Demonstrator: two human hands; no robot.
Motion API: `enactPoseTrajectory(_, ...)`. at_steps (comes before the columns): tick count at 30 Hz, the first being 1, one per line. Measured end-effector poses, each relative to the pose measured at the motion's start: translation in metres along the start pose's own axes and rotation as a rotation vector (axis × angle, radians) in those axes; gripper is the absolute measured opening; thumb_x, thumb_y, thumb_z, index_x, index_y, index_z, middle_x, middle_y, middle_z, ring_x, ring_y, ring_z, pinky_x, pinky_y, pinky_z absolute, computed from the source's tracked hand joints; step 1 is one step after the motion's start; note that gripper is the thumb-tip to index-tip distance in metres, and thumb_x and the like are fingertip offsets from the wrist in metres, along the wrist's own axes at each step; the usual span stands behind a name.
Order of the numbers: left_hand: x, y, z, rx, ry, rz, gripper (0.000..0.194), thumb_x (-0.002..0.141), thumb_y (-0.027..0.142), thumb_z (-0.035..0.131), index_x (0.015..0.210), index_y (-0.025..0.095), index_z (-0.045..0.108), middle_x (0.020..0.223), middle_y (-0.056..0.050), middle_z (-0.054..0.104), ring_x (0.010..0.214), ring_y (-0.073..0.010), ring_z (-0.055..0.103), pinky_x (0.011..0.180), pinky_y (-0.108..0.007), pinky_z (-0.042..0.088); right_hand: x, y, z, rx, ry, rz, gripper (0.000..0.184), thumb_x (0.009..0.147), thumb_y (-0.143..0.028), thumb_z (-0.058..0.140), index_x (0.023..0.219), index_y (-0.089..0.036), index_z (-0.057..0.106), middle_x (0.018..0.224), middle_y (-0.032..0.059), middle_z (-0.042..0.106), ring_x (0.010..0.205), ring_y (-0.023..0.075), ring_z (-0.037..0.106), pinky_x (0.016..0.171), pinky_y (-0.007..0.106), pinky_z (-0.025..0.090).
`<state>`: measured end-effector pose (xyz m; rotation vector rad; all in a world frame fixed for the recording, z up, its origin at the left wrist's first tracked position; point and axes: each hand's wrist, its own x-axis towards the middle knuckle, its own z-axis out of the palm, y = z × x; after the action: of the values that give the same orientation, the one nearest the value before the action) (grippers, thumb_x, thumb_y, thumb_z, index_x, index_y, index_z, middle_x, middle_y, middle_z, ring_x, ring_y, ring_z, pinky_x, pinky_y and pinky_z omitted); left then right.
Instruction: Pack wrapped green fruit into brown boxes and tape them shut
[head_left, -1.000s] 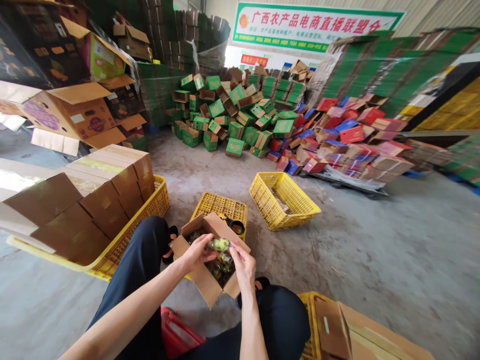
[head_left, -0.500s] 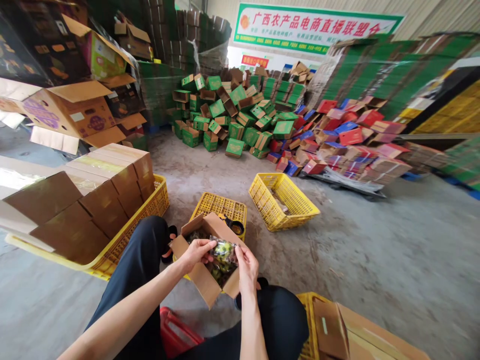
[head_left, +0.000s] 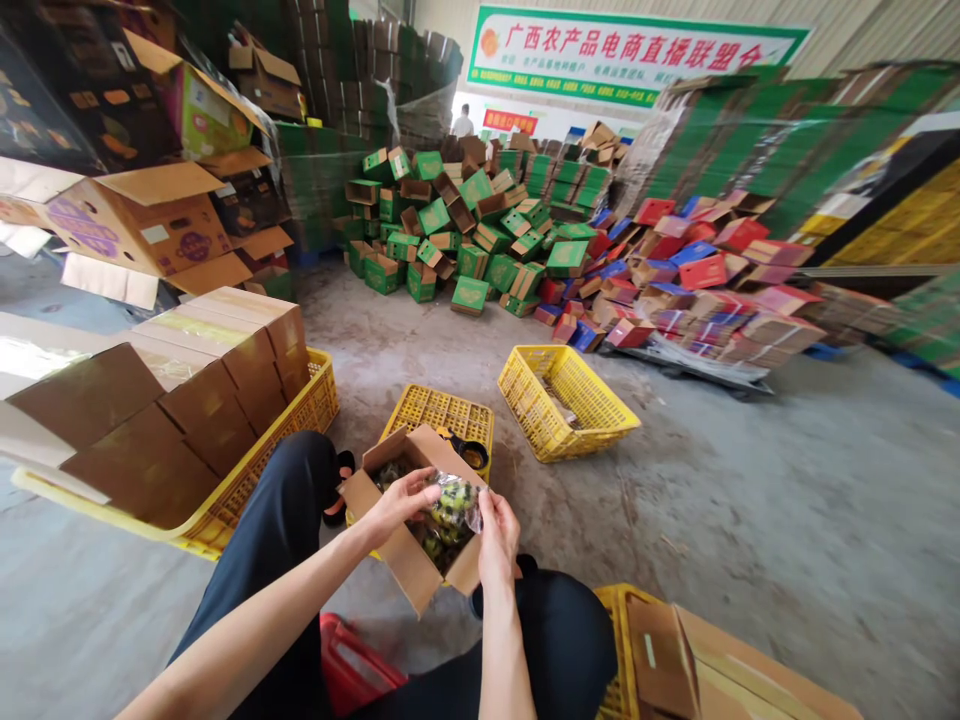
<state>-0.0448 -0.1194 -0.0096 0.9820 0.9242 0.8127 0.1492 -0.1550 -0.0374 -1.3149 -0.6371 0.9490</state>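
A clear plastic bag [head_left: 455, 497] of green and dark pieces, too small to name surely, is at the mouth of an open cardboard box [head_left: 411, 570]. My right hand [head_left: 498, 525] pinches the bag's right edge. At its left edge is my left hand [head_left: 405, 502], thumb and forefinger apart and touching or nearly touching the plastic. More green and dark pieces lie inside the box, partly hidden by my hands. Under the box is an upturned yellow crate [head_left: 442, 408], with a black-and-yellow tape dispenser [head_left: 469, 450] on it behind the box.
Left of my legs, a yellow crate [head_left: 322, 392] holds closed cartons [head_left: 202, 400]. Another yellow crate [head_left: 525, 405] stands ahead on the right. Cartons [head_left: 742, 670] sit by my right knee. Heaps of green boxes [head_left: 472, 262] and red and blue boxes [head_left: 701, 272] lie farther back.
My left thumb and forefinger have parted from their pinch on the bag and shifted slightly right. The bag looks rounder and sits a little farther right. A person appears in the far background.
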Motion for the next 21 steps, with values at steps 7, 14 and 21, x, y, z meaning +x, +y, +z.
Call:
enactPoseTrajectory(7,-0.001,0.0,0.003,0.006,-0.006,0.147,0.056,0.07,0.054,0.089,0.106,0.014,0.072,0.091,-0.005,0.068,0.073,-0.0131,0.059,0.062,-0.022,0.043,-0.002,0.002,-0.001,0.059,-0.065,0.032,0.044,0.075,-0.059,0.082,0.091,-0.019,0.075,0.084,0.0041,0.077,0.079,0.021,0.07,0.072,0.03,0.056)
enactPoseTrajectory(14,0.006,-0.006,0.005,-0.129,0.06,0.052,0.056,0.066,0.065,0.086,0.074,0.013,0.066,0.063,0.001,0.056,0.056,-0.0083,0.048,0.055,-0.021,0.037,-0.009,-0.006,0.004,0.162,-0.143,0.055,0.035,0.076,-0.053,0.085,0.085,-0.02,0.072,0.076,-0.0006,0.072,0.068,0.015,0.063,0.064,0.025,0.051)
enactPoseTrajectory(21,0.009,-0.006,0.01,-0.207,0.077,0.043,0.056,0.063,0.063,0.09,0.074,0.014,0.066,0.066,0.001,0.059,0.056,-0.0073,0.048,0.054,-0.02,0.037,-0.014,-0.021,0.009,0.179,-0.098,0.081,0.04,0.069,-0.055,0.088,0.079,-0.021,0.069,0.072,-0.0013,0.071,0.066,0.0154,0.063,0.064,0.026,0.052)
